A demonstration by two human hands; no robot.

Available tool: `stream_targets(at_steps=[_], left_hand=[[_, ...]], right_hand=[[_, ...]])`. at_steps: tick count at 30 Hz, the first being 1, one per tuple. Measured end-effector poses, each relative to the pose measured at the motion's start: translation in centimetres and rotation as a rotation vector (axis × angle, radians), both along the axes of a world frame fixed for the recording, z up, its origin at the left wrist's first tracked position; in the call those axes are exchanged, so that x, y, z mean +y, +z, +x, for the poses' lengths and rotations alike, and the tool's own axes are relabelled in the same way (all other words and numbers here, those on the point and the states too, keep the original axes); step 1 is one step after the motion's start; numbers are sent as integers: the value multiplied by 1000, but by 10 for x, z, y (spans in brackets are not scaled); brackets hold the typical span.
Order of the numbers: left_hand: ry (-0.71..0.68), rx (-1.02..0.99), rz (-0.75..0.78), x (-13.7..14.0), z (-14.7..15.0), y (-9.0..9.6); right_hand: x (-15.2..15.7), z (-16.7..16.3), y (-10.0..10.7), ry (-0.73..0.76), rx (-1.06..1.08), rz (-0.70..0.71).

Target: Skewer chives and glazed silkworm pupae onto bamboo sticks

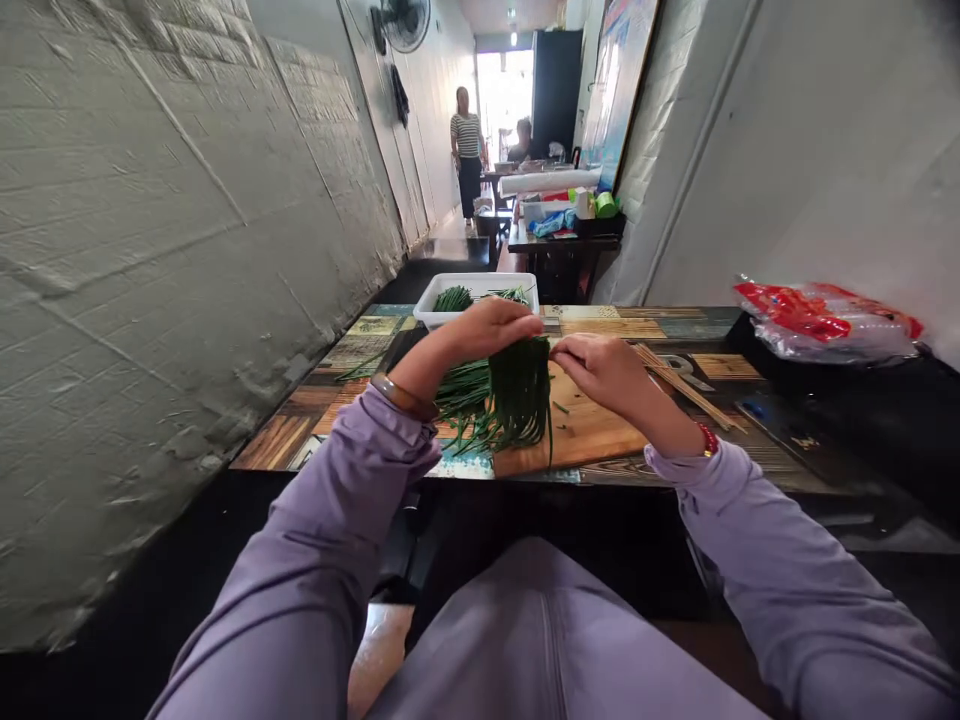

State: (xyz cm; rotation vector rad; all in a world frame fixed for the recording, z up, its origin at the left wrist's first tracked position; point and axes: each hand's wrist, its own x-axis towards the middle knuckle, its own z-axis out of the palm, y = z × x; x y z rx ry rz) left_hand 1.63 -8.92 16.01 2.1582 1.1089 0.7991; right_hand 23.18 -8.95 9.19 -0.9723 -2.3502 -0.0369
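A bunch of green chives (521,395) hangs down in a curtain from my left hand (491,325), which is closed over its top. Close to the bunch's upper right edge, my right hand (596,365) is closed in a pinch; what lies between its fingertips is too small to make out. Under both is a wooden cutting board (600,435) with a few green scraps on it. More loose chives (465,390) lie to the left of the bunch. Behind my hands stands a white plastic tub (476,280) with chives inside.
Bamboo skewers (694,390) lie right of the board on the patchwork-patterned table (277,430). A red and clear plastic package (825,320) sits at the far right. Walls flank both sides. Farther back are a cluttered table (562,245) and two people (466,140).
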Motion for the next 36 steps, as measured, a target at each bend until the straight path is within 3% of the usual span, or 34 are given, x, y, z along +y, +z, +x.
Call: stream_targets(at_steps=[5,11,21,29,36], left_hand=[[27,-44,-77,3,-2,6],[-27,221,94,1,5,-3],[-90,383,198,-3,1,-10],[-82,448,215,-5,4,-13],[-1,447,158,-5,-17,-10]], right_hand=[[2,-1,2,0,35,-10],[4,-6,0,14,13,44],[4,0,-8,59,-23,150],[-3,-3,-8,37,-33,166],[0,0,-8,42,-9,121]])
